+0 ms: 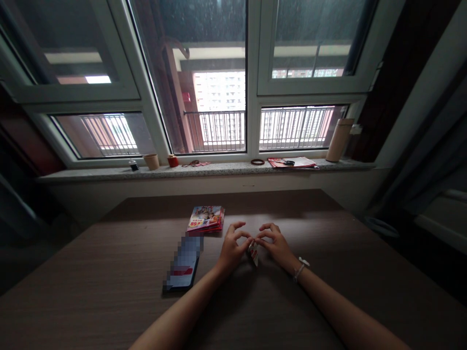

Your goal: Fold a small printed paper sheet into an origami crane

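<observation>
A small folded piece of printed paper (253, 253), white with red, is pinched between my two hands above the brown table (292, 301). My left hand (233, 245) holds its upper left side between thumb and forefinger. On the other side, the thumb and forefinger of my right hand (275, 245) close on its top edge. The lower tip of the paper points down toward me. A bracelet (299, 270) circles my right wrist. Left of my left hand lies a phone (184, 262), its screen partly pixelated. Behind the phone sits a stack of printed leaflets (206, 218).
Beyond the table, a stone windowsill (226, 169) carries a paper cup (151, 161), a small dark bottle (134, 165), a red jar (172, 161), a dark ring-shaped band (257, 162), scissors (289, 162) on papers (304, 163), and a tan flask (339, 141).
</observation>
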`<state>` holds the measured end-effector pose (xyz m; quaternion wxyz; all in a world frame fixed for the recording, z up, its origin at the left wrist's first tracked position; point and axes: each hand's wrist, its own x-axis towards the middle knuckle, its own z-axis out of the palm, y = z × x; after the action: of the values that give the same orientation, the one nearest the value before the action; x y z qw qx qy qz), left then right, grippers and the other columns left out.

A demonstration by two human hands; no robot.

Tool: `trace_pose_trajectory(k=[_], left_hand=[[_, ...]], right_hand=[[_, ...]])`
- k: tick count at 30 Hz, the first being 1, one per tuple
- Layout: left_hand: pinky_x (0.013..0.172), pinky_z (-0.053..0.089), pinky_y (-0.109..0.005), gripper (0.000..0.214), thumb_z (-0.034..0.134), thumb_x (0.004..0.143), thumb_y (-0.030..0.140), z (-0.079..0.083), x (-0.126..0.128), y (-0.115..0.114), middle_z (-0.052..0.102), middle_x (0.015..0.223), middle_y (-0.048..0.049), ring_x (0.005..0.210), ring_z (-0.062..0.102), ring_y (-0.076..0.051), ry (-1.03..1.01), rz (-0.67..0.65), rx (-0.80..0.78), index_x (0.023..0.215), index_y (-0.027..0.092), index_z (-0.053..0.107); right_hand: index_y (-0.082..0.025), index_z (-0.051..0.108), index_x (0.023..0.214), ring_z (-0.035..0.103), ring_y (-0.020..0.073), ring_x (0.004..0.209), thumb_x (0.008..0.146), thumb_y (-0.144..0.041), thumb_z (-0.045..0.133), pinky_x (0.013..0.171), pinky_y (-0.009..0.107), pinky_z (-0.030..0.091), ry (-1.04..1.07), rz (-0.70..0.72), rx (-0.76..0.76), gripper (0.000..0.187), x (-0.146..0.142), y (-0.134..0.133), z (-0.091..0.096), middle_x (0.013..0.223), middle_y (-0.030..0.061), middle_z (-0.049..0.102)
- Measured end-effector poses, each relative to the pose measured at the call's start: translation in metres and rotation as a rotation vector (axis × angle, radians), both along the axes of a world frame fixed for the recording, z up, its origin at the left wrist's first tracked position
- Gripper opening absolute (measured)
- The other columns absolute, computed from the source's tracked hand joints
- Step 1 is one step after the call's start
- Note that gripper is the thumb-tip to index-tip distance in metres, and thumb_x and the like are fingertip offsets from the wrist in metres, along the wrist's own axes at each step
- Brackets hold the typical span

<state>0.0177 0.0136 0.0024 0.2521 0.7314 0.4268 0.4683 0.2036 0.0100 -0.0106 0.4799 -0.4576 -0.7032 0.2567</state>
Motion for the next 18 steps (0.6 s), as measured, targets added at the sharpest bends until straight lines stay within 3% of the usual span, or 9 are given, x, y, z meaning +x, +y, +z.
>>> trace_pose_trajectory(k=[10, 18], left_hand=[[0.105, 0.037, -0.042, 0.007, 0.067, 0.077, 0.028, -0.0054, 0.0033, 0.0001, 0.056, 0.120, -0.0075, 0.119, 0.050, -0.024, -0.018, -0.021, -0.002, 0.076, 0.021, 0.070], [0.104, 0.038, -0.043, 0.007, 0.070, 0.076, 0.030, -0.0058, 0.0027, -0.0006, 0.056, 0.119, -0.0072, 0.117, 0.051, -0.025, 0.009, 0.005, -0.011, 0.078, 0.023, 0.072]], right_hand=[[-0.023, 0.064, 0.076, 0.043, 0.0243, 0.119, 0.081, -0.031, 0.061, 0.105, 0.043, 0.033, -0.053, -0.010, 0.034, 0.010, -0.0046, -0.0057, 0.0068, 0.117, 0.0064, 0.048], [-0.024, 0.065, 0.080, 0.042, 0.0250, 0.120, 0.085, -0.034, 0.058, 0.106, 0.045, 0.032, -0.087, -0.002, 0.061, 0.013, -0.0030, -0.0065, 0.0063, 0.119, 0.0077, 0.047]])
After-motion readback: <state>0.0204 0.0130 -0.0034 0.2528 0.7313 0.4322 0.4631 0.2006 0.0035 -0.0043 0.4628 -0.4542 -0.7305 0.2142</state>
